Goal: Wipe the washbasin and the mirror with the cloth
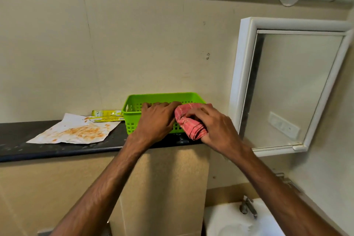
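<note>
— At the counter, head view: where was the cloth?
— Folded over the right front corner of the green basket, long axis slanting down toward the counter edge. Right hand gripped it, fingers curled over the folds.
— Left hand?
— On the basket rim, fingertips at the cloth's top corner. Pinching or just touching, couldn't tell.
— Next target?
— Mirror sat right of both hands, nearer the right one. Washbasin lay below it. Wiping likely not begun.

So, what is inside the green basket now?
Of the green basket only the perforated back wall shows. The left hand reaches over the front rim; the right hand holds the red cloth there. The floor is hidden, so contents cannot be told.
</note>
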A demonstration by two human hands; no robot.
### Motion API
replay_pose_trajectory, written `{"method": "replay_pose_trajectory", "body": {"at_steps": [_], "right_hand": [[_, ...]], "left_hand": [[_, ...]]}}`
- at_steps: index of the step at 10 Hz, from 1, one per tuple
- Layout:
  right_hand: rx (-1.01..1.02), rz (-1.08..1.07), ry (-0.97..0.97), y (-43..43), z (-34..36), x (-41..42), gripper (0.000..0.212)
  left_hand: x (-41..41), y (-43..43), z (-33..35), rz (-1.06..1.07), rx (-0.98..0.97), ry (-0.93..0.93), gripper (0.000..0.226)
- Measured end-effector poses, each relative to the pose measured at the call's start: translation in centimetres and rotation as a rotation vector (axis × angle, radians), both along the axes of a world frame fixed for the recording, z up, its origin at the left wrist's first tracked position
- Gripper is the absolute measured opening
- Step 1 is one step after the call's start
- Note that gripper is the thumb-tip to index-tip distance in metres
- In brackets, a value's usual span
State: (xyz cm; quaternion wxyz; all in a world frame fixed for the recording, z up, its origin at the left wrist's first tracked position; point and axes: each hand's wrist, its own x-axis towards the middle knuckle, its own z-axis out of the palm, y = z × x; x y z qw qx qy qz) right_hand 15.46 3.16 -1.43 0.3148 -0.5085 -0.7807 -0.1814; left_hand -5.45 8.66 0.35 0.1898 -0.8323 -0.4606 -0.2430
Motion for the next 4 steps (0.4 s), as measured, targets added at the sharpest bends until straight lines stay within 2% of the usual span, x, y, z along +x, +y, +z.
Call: {"method": "replay_pose_trajectory", "body": {"at_steps": [1, 2, 3, 4], "right_hand": [[-0.054, -0.01, -0.035, -0.6, -2.0, -0.7, 0.083], [-0.099, 0.043, -0.026, -1.5, -3.9, -0.4, 0.08], [-0.111, 0.11, 0.044, -3.1, -5.1, 1.2, 0.074], [-0.092, 0.13, 0.213, -5.4, -5.1, 3.6, 0.062]], "left_hand": [[-0.1, -0.3, 0.2, 0.004, -0.03, -0.01, 0.04], [-0.5, -0.6, 0.4, -0.03, -0.13, -0.047, 0.053], [-0.5, -2.0, 0.7, -0.198, -0.124, -0.25, 0.073], [1.1, -4.2, -0.1, -0.292, 0.039, -0.403, 0.069]]}}
